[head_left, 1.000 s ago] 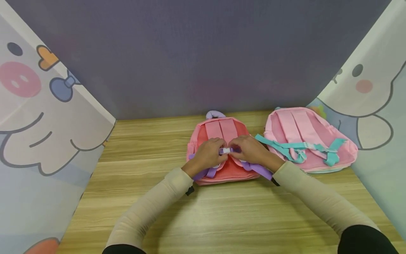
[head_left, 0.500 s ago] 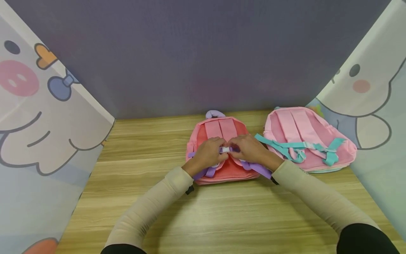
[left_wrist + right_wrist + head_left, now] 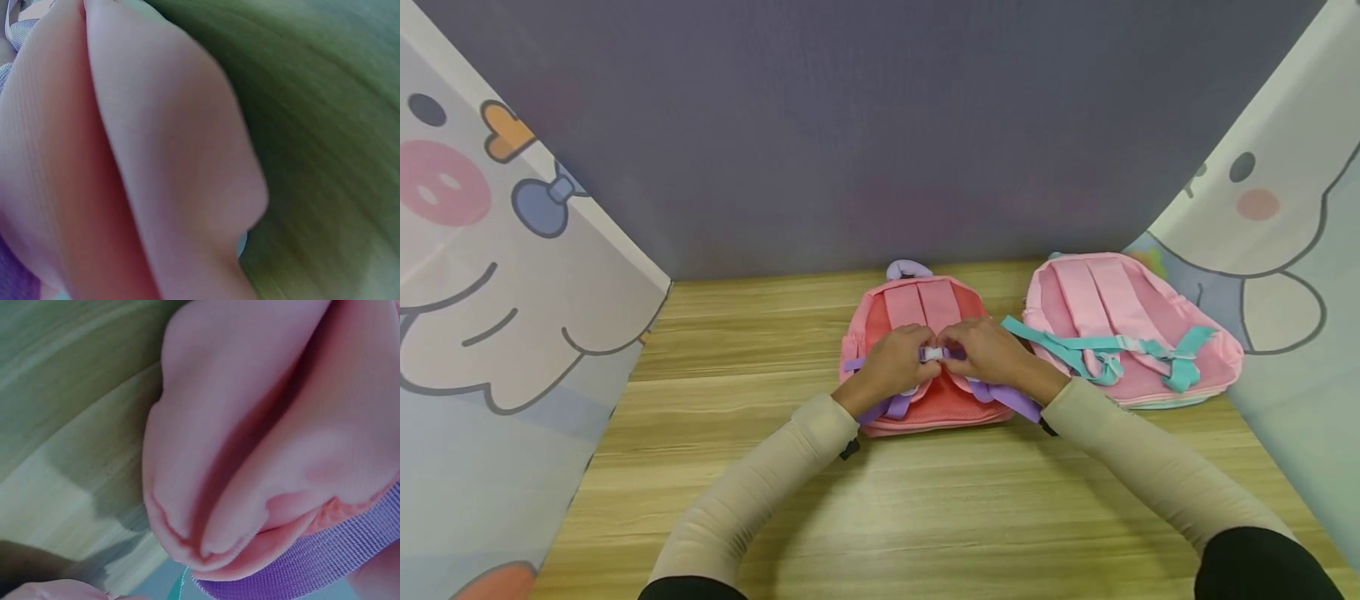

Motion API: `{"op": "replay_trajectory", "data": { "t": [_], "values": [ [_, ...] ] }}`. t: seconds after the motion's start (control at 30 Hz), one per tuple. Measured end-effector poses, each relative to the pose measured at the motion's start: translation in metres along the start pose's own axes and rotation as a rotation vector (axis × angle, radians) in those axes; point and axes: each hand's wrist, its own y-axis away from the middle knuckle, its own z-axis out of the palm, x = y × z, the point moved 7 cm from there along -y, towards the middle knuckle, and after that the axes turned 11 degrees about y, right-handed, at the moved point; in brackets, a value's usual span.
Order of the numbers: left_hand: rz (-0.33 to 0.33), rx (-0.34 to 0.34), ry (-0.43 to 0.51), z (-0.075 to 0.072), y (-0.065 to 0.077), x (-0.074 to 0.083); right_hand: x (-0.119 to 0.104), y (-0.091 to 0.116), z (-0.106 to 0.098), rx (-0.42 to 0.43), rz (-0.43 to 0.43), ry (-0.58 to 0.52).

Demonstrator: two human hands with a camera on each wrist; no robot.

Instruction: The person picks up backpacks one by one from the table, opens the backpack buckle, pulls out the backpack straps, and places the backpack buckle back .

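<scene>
A coral-pink backpack lies with its shoulder straps facing up. Over its middle, a small white side-release buckle on purple webbing is held between both hands. My left hand pinches the buckle's left end, and my right hand pinches the right end. Both buckle halves look joined, with fingers hiding their outer ends. Purple straps trail out below the hands. In the left wrist view, pink backpack fabric fills much of the picture. The right wrist view shows folded pink fabric above purple webbing.
To the right, a lighter pink backpack with turquoise straps lies close beside the right forearm. Both bags rest on a wood-grain table. A dark grey panel stands behind, with cartoon-printed panels at the sides.
</scene>
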Motion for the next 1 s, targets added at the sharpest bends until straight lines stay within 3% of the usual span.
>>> {"op": "replay_trajectory", "data": {
  "t": [0.57, 0.87, 1.0],
  "values": [
    [-0.015, 0.007, 0.047, -0.0015, 0.0002, 0.0009, 0.0001, -0.0008, 0.0031, 0.022, -0.016, 0.025],
    [-0.05, -0.021, 0.077, 0.0014, -0.002, -0.0022, -0.0004, -0.0009, 0.0027, 0.008, -0.015, 0.03],
    [-0.03, -0.021, 0.087, 0.0011, -0.0028, -0.0026, 0.0, -0.0009, 0.0033, 0.005, -0.013, 0.027]
  ]
}}
